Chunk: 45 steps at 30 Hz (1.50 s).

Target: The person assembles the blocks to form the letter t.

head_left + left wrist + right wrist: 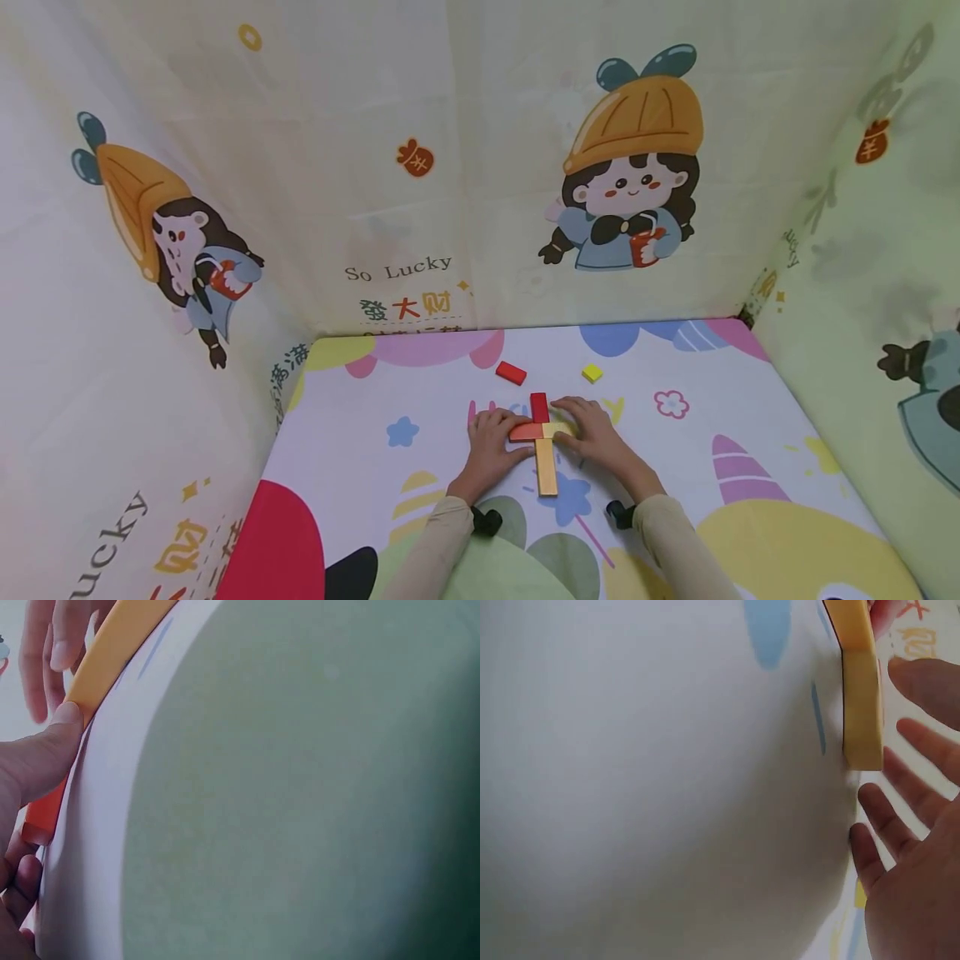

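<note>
Several wooden blocks lie flat in a cross shape. An orange-red block forms its left arm, a pale yellow block its right arm, a red block its top and a long tan-yellow block its stem. My left hand pinches the orange-red block between thumb and fingers; in the left wrist view the thumb presses near where it meets the long block. My right hand is beside the pale yellow block, fingers spread and fairly straight; the right wrist view shows thumb and fingers around its outer end, contact unclear.
Behind the cross, a loose red block lies to the left and a small yellow block to the right. The printed tabletop is bounded by cloth walls at the back and both sides.
</note>
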{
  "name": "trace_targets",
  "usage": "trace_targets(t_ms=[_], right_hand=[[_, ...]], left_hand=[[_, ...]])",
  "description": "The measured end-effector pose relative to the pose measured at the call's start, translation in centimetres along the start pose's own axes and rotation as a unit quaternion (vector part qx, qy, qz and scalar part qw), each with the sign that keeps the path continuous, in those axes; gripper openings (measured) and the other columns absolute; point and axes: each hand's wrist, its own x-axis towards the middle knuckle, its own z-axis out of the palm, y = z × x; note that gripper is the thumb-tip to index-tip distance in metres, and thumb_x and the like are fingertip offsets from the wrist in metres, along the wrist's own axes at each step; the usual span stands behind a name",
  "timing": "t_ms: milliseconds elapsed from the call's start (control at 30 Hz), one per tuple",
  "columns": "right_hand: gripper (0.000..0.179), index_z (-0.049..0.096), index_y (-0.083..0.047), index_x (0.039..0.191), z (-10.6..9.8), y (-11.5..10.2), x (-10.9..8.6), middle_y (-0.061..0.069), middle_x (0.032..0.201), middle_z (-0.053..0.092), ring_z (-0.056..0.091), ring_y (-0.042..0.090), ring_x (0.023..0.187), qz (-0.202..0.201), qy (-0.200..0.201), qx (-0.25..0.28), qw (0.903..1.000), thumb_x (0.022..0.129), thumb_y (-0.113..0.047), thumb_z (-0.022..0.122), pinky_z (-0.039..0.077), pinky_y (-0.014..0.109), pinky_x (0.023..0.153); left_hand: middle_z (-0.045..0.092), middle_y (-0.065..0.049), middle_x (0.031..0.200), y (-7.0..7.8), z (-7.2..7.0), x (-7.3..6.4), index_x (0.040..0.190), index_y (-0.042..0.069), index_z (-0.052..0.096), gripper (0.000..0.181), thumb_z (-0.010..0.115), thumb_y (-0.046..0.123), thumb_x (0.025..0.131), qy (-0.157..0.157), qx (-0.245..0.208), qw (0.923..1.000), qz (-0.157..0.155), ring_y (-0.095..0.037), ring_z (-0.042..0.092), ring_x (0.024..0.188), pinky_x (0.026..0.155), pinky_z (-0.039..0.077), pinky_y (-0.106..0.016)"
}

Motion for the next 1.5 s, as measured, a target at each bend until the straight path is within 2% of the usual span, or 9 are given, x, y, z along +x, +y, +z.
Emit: trace_targets(t_ms=[133, 267, 433, 633, 800, 933, 1067, 1233, 1500], right_hand=[[0.058, 0.061, -0.010, 0.136, 0.2, -0.6, -1.2, 0.017, 0.143, 0.058, 0.053, 0.038, 0.126, -0.002, 0.036, -0.041, 0.9985, 0.085, -0.023, 0.085, 0.046, 0.060, 0.104], [0.052, 0.062, -0.011, 0.130, 0.3, -1.6, -2.7, 0.014, 0.138, 0.059, 0.055, 0.035, 0.123, 0.010, 0.054, -0.037, 0.9978, 0.085, -0.023, 0.086, 0.046, 0.059, 0.100], [0.052, 0.062, -0.014, 0.129, 0.6, -2.6, -4.2, 0.008, 0.135, 0.060, 0.057, 0.028, 0.121, 0.030, 0.040, 0.001, 0.9987, 0.085, -0.025, 0.087, 0.047, 0.055, 0.100], [0.055, 0.062, -0.014, 0.129, 1.6, -3.3, -5.6, 0.005, 0.131, 0.063, 0.059, 0.020, 0.105, 0.025, 0.031, -0.004, 0.9992, 0.083, -0.027, 0.089, 0.046, 0.044, 0.089], [0.064, 0.061, -0.017, 0.131, 2.4, -4.0, -6.7, 0.005, 0.136, 0.062, 0.058, 0.024, 0.116, 0.044, 0.002, -0.020, 0.9988, 0.080, -0.042, 0.090, 0.044, 0.048, 0.094], [0.071, 0.060, -0.019, 0.133, 2.9, -4.2, -7.1, 0.004, 0.139, 0.060, 0.054, 0.025, 0.122, 0.050, -0.007, -0.048, 0.9976, 0.076, -0.048, 0.091, 0.040, 0.043, 0.091], [0.070, 0.060, -0.020, 0.135, 3.2, -4.2, -7.1, 0.003, 0.141, 0.059, 0.053, 0.024, 0.121, 0.048, -0.007, -0.073, 0.9961, 0.077, -0.043, 0.092, 0.039, 0.040, 0.090], [0.066, 0.061, -0.019, 0.134, 3.1, -4.2, -7.1, 0.002, 0.139, 0.061, 0.053, 0.024, 0.120, 0.049, -0.007, -0.067, 0.9965, 0.078, -0.036, 0.092, 0.039, 0.041, 0.090], [0.066, 0.060, -0.019, 0.135, 2.8, -4.3, -7.0, 0.000, 0.140, 0.060, 0.052, 0.023, 0.121, 0.054, -0.017, -0.059, 0.9967, 0.079, -0.035, 0.091, 0.039, 0.043, 0.092]], left_hand=[[0.061, 0.001, 0.127, 0.0, 0.1, 0.1, 0.134, 0.027, 0.068, 0.051, 0.081, 0.046, 0.089, 0.007, 0.002, 0.9999, 0.009, -0.022, 0.047, 0.125, 0.112, 0.029, -0.056], [0.062, 0.000, 0.127, 0.1, 0.1, 0.2, 0.133, 0.026, 0.069, 0.049, 0.081, 0.045, 0.089, 0.011, -0.005, 0.9998, 0.016, -0.023, 0.049, 0.125, 0.114, 0.028, -0.057], [0.062, 0.000, 0.127, 0.1, 0.2, 0.3, 0.133, 0.026, 0.069, 0.049, 0.080, 0.046, 0.090, 0.011, -0.001, 0.9998, 0.013, -0.022, 0.049, 0.124, 0.115, 0.027, -0.057], [0.062, 0.001, 0.127, -0.1, 0.3, 0.3, 0.132, 0.027, 0.069, 0.049, 0.081, 0.047, 0.089, 0.016, 0.003, 0.9997, 0.015, -0.022, 0.049, 0.123, 0.114, 0.028, -0.057], [0.063, 0.001, 0.126, -0.3, 0.6, 0.2, 0.132, 0.026, 0.069, 0.044, 0.078, 0.044, 0.092, 0.023, 0.003, 0.9996, 0.014, -0.022, 0.049, 0.124, 0.114, 0.028, -0.057], [0.063, 0.001, 0.125, -0.2, 0.5, 0.1, 0.131, 0.025, 0.070, 0.042, 0.077, 0.042, 0.093, 0.029, 0.003, 0.9995, 0.008, -0.022, 0.049, 0.124, 0.114, 0.028, -0.057], [0.063, 0.001, 0.125, 0.0, 0.5, 0.1, 0.130, 0.025, 0.071, 0.042, 0.078, 0.042, 0.092, 0.033, 0.009, 0.9994, 0.004, -0.022, 0.049, 0.123, 0.115, 0.028, -0.057], [0.064, 0.000, 0.124, 0.2, 0.5, 0.1, 0.128, 0.025, 0.071, 0.040, 0.078, 0.043, 0.093, 0.034, 0.010, 0.9994, -0.001, -0.022, 0.050, 0.122, 0.116, 0.028, -0.057], [0.064, 0.001, 0.123, 0.2, 0.7, 0.2, 0.126, 0.026, 0.072, 0.039, 0.079, 0.042, 0.092, 0.040, 0.011, 0.9991, -0.008, -0.022, 0.051, 0.122, 0.116, 0.028, -0.057]])
